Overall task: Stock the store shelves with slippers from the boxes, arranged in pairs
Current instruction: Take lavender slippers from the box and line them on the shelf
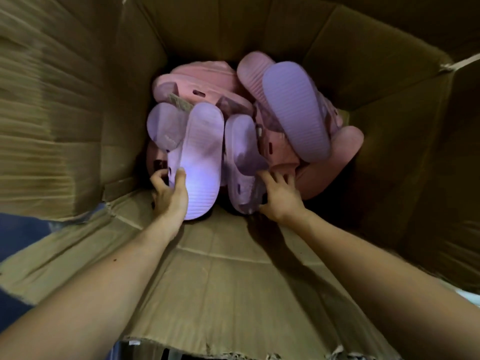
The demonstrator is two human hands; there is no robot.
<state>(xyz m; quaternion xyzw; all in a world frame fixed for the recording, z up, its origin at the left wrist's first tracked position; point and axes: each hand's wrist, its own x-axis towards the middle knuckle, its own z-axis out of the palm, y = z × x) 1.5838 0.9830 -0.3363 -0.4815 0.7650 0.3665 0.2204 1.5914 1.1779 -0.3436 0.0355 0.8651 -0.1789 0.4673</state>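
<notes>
- Looking straight down into a deep cardboard box [233, 268]; both my arms reach in from the near side.
- Left hand [170, 194] grips a lilac slipper [200, 157], which lies sole-up with its ribbed tread facing the camera. The thumb lies across the sole edge and the fingers are curled round the left side by the vent holes.
- Right hand [281, 197] grips a second lilac slipper [241, 152], which lies footbed-up just right of the first. The fingers are curled over its strap end; I can't tell where the thumb sits.
- Both held slippers are at the near side of the pile, low in the box.
- A third lilac slipper [163, 126] lies partly under the first one, on the left.
- A darker purple slipper [293, 107] lies sole-up on top of the pile, far right.
- Pink slippers [207, 79] fill the back and right of the box, jumbled.
- Box walls are motion-blurred on the left.
</notes>
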